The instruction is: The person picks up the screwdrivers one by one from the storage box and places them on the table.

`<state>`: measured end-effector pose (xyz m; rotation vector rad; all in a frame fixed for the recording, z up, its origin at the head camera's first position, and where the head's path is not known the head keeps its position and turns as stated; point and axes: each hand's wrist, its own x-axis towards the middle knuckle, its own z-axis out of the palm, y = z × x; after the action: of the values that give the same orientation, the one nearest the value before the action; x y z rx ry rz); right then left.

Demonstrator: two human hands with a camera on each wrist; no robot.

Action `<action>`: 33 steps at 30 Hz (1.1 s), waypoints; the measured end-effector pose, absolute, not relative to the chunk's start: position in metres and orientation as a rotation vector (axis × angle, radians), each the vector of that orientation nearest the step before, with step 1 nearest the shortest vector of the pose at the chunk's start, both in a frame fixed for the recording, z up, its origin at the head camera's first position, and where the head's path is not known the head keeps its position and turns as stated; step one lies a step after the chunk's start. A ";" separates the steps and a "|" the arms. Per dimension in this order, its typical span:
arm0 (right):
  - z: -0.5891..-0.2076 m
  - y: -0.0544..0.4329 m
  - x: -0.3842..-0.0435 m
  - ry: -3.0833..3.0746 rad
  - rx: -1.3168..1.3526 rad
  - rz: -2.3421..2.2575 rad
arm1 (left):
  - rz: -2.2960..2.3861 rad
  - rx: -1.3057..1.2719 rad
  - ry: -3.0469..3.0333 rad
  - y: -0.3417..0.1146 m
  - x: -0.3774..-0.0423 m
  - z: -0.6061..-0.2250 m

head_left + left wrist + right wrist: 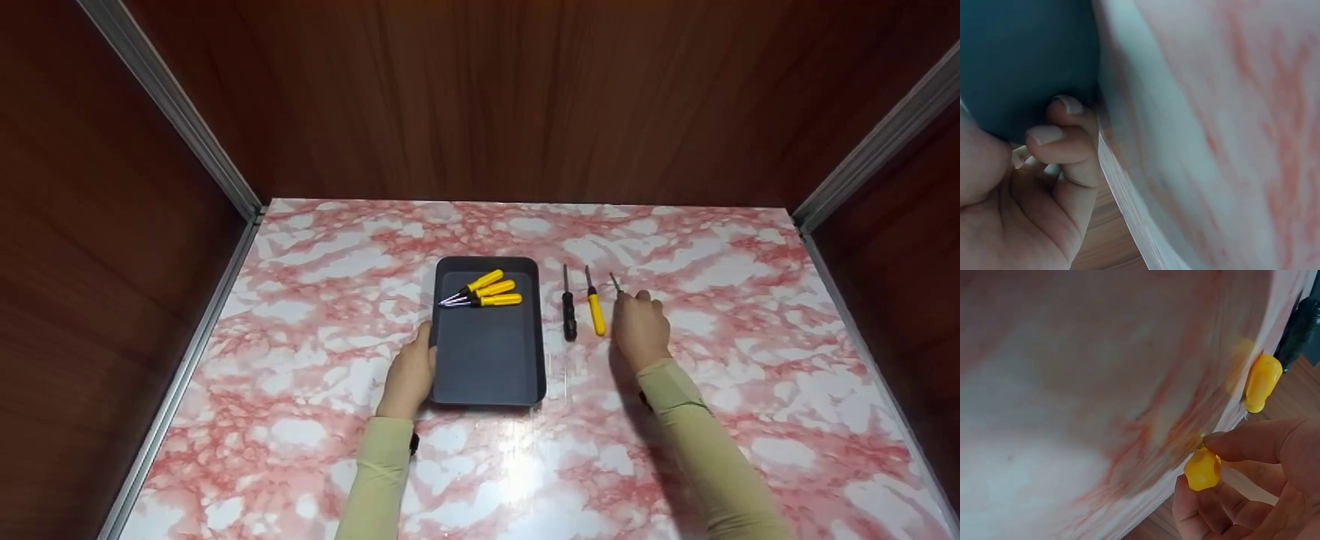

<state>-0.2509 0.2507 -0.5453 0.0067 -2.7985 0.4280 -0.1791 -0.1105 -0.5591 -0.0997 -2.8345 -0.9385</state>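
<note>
A dark grey tray (487, 360) lies on the table, with three yellow-handled screwdrivers (497, 288) fanned out near its far end. My left hand (409, 373) grips the tray's left side; in the left wrist view its curled fingers (1061, 143) press against the dark wall. To the right, my right hand (643, 330) pinches a screwdriver by its yellow handle (1203, 469), its shaft (616, 282) pointing away from me. Most of that handle is hidden by the hand in the head view. Left of this hand lie a yellow-handled screwdriver (595, 311) and a black-handled one (568, 315).
The table (300, 435) has a red and white marbled top that reflects light near the front. Dark wooden panels (510, 97) close off the back and both sides, with metal rails (184, 360) along the side edges.
</note>
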 end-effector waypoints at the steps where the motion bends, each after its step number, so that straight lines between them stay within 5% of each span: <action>1: -0.546 0.251 -0.251 -2.795 0.010 0.428 | -0.942 -0.098 -2.835 -0.111 -0.179 -0.559; 33: -0.549 0.253 -0.249 -2.749 0.066 0.532 | -0.917 -0.107 -2.832 -0.109 -0.179 -0.559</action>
<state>-0.2486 0.2528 -0.5490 0.0663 -2.7487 0.5320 -0.1789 -0.1090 -0.5587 -0.1067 -2.8325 -0.9170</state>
